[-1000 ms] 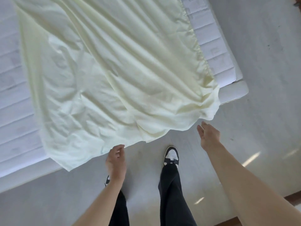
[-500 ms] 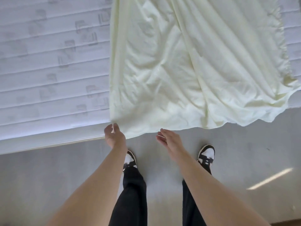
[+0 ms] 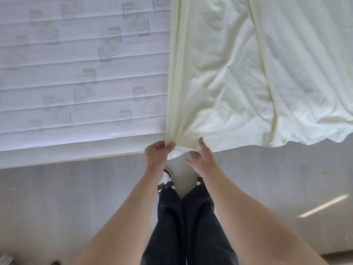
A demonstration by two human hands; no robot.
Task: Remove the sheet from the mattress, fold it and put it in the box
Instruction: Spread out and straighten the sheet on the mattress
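Note:
A pale yellow sheet (image 3: pixel 238 77) lies doubled over on the right part of the white quilted mattress (image 3: pixel 76 73), and its near edge hangs over the mattress side. My left hand (image 3: pixel 155 155) pinches the sheet's near left corner, which is bunched between thumb and fingers. My right hand (image 3: pixel 202 157) holds the hanging edge just to the right, thumb on top of the cloth and fingers spread under it. The box is not in view.
The left part of the mattress is bare. Grey floor (image 3: pixel 57 197) runs along the mattress side where I stand, my feet in black-and-white shoes (image 3: pixel 168 178) close to the bed. A wooden strip (image 3: pixel 336 258) shows at the bottom right.
I have stepped left along the bed. Both hands, free a second ago, rose to the sheet's near left corner; the left now pinches it and the right has taken the edge.

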